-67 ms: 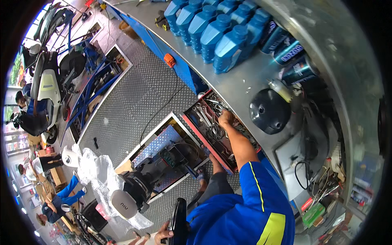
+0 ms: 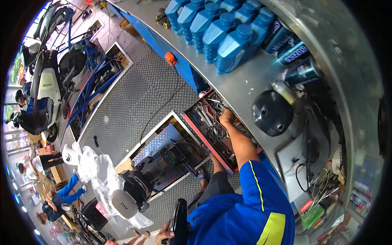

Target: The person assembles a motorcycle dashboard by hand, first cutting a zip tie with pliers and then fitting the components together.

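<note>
My right hand (image 2: 226, 117) reaches into an open red tool drawer (image 2: 203, 138) under the bench. Its fingers are bent down among the tools and partly hidden, so I cannot see what they touch. Several wrenches (image 2: 207, 113) lie beside it, along with scissor-like handles (image 2: 216, 131). Down at the lower edge, my left hand (image 2: 163, 235) is closed against a long, glossy black object (image 2: 178, 218); its kind is unclear from here.
Blue bottles (image 2: 222, 34), dark cans (image 2: 302, 71) and a black rounded cover (image 2: 271, 112) stand on the metal bench (image 2: 241, 87). A scooter (image 2: 134, 188) partly wrapped in clear plastic is left of me. A cable (image 2: 157, 110) crosses the patterned metal floor. Other people (image 2: 51, 208) are far left.
The bench items appear slightly farther right in the picture. Both hands keep nearly the same place, the right one still in the drawer.
</note>
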`<state>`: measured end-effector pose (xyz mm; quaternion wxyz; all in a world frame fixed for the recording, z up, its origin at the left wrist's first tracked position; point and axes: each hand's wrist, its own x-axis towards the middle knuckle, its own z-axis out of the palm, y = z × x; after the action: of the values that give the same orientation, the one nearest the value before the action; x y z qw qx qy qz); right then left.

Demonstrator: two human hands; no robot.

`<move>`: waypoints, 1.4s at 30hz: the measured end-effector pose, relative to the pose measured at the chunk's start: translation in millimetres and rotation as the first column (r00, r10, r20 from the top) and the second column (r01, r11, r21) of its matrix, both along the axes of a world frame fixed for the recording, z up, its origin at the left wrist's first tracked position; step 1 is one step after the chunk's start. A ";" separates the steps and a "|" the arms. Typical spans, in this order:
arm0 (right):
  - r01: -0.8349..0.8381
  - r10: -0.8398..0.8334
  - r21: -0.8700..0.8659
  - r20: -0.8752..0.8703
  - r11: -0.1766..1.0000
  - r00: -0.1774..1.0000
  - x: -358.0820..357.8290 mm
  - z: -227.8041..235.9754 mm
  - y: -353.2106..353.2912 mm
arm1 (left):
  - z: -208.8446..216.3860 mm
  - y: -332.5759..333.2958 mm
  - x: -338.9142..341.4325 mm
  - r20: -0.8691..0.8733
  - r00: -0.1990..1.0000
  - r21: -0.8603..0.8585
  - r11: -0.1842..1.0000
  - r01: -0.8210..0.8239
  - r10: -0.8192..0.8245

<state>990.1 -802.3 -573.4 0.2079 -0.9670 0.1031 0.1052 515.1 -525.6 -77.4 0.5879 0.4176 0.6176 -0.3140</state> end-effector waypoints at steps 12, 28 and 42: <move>0.143 -0.147 0.223 0.000 0.964 0.989 66.4 -1.7 67.9 | -7.3 -15.8 5.3 -0.068 0.983 0.059 0.984 -0.168 0.172; -0.080 0.049 -0.057 -0.423 0.995 0.905 -67.4 43.8 51.1 | 2.0 -40.6 -19.3 0.191 0.877 -0.078 0.898 -0.433 0.440; 0.370 -0.053 0.525 -0.522 0.767 0.851 -72.6 45.0 8.4 | 21.7 -9.4 6.7 0.378 0.721 -0.553 0.766 -0.327 0.581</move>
<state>917.5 -793.9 -528.4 0.4860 -0.7723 0.2236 0.3426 521.8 -535.1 -55.7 0.8738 0.1700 0.4262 -0.1608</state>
